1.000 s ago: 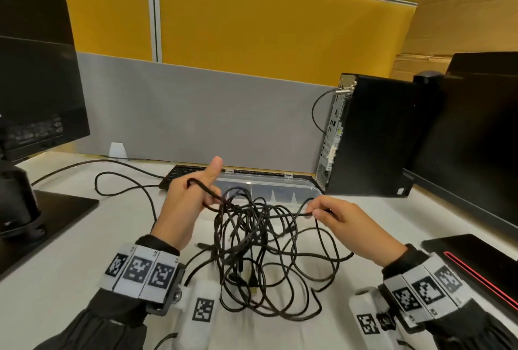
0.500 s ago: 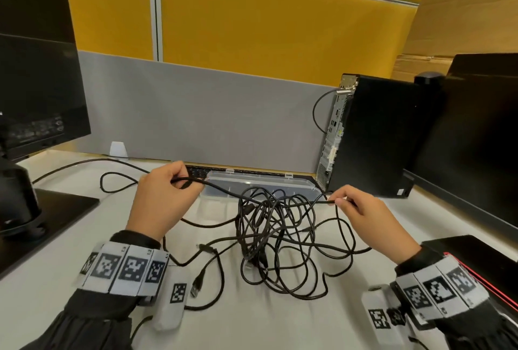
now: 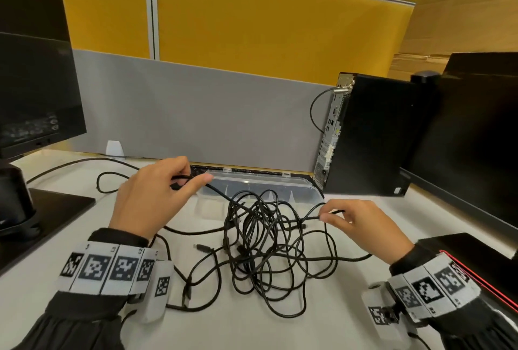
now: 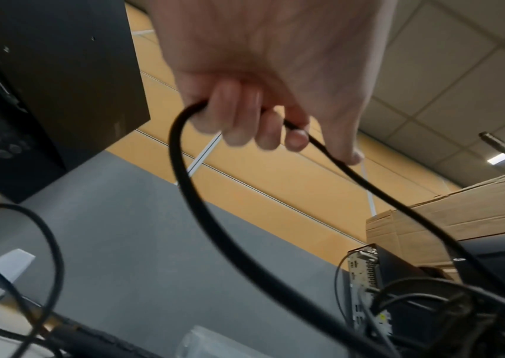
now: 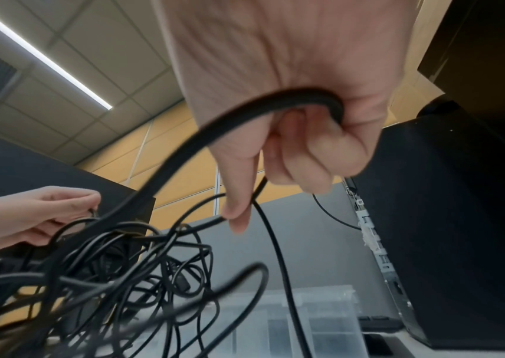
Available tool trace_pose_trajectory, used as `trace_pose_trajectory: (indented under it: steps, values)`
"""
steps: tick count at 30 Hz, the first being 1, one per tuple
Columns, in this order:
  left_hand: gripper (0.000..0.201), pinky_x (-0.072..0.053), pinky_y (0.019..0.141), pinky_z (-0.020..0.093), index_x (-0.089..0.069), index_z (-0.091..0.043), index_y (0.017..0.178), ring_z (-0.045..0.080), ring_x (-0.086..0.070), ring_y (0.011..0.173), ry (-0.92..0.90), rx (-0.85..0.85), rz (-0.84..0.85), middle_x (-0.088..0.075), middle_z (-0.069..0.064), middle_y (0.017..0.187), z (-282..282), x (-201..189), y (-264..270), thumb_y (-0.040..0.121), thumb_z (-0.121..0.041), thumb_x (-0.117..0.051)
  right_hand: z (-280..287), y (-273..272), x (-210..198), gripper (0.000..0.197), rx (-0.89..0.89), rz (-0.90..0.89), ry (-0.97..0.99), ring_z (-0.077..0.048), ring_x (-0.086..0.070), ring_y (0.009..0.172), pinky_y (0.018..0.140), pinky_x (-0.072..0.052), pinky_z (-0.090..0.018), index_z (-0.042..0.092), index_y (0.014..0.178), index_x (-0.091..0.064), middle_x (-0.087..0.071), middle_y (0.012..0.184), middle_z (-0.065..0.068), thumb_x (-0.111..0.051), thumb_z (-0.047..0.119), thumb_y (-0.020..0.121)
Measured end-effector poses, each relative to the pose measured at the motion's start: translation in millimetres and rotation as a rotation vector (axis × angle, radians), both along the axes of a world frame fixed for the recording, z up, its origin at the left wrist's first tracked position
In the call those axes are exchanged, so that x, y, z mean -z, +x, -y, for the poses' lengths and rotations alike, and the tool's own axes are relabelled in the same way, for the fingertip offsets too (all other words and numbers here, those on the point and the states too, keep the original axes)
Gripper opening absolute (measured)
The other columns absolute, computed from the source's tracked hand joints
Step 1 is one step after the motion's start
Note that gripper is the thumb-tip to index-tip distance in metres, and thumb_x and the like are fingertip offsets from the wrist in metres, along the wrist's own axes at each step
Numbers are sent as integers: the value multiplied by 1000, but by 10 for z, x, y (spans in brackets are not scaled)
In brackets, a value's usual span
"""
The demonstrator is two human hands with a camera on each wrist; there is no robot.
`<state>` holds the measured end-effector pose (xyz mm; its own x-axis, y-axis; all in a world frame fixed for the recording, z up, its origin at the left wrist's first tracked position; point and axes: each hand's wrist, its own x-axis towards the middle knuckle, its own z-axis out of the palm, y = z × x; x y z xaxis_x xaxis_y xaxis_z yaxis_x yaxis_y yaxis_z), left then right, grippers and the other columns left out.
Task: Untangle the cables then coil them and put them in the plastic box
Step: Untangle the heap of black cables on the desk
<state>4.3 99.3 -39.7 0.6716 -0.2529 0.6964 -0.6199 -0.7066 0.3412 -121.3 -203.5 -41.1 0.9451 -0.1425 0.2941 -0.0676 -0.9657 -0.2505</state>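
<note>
A tangle of thin black cables (image 3: 260, 246) lies on the white desk between my hands. My left hand (image 3: 157, 198) is raised at the left and grips one black strand (image 4: 184, 169) in its curled fingers; the strand runs down into the tangle. My right hand (image 3: 356, 223) pinches another strand (image 5: 184, 155) at the tangle's right side, fingers curled round it. The clear plastic box (image 3: 260, 187) lies just behind the tangle, with nothing visible inside it. A loose plug end (image 3: 201, 247) rests on the desk left of the knot.
A black monitor (image 3: 30, 83) on its stand fills the left. A black computer tower (image 3: 364, 136) and a second monitor (image 3: 473, 136) stand at the right. A keyboard (image 3: 244, 170) lies behind the box along the grey partition. A dark device with a red edge (image 3: 487, 274) lies at right front.
My hands have moved apart, the left one back and to the left, drawing a strand out of the tangle. The tangle has spread and loosened on the desk.
</note>
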Motion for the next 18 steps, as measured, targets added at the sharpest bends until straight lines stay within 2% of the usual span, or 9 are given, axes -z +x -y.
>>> trace_pose_trajectory:
  steps: [3,6,10,12,14,16,18]
  values:
    - [61,-37,51,26,-43,-23,56,3,-42,52,32,-71,97,-45,-10,50,-71,-23,-1,67,-83,-36,18,-2,-45,5,48,97,39,-4,-43,55,53,-31,-15,39,88,-55,-52,66,14,-52,40,92]
    - [62,-35,68,33,-45,-22,54,7,-44,55,49,-63,86,-46,-11,51,-72,-1,45,68,-83,-41,97,19,-40,7,89,148,115,-7,-52,64,56,-36,-18,31,91,-56,-61,75,4,-50,34,93]
    - [60,-31,73,36,-49,-21,58,16,-48,68,128,-132,-58,-48,-7,63,29,61,82,70,-76,-29,70,9,-27,12,77,93,175,-8,-50,67,57,-35,-14,20,93,-53,-60,80,-2,-44,27,97]
    - [54,-29,79,36,-53,-26,67,14,-47,82,143,-127,-114,-47,-10,75,91,83,62,73,-74,-29,19,-16,-64,13,26,92,223,-10,-55,77,62,-38,-12,19,92,-53,-62,87,-3,-44,25,97]
    - [47,-26,89,37,-52,-37,82,7,-42,94,101,-20,-119,-47,-15,91,194,93,-21,76,-78,-29,-72,-59,-154,11,-34,123,254,-5,-57,82,65,-40,-10,23,88,-55,-63,88,3,-47,25,96]
    - [49,-26,100,38,-45,-48,102,-1,-39,106,45,208,-162,-44,-24,107,354,79,-171,73,-82,-25,-193,-103,-255,10,-102,140,258,1,-59,83,67,-43,-8,29,87,-57,-63,86,12,-50,26,94]
    - [54,-26,109,40,-34,-55,118,-5,-35,119,65,465,-270,-38,-32,120,547,60,-364,70,-81,-31,-320,-146,-368,10,-173,120,216,8,-58,79,68,-42,-5,32,91,-60,-62,81,21,-52,27,94]
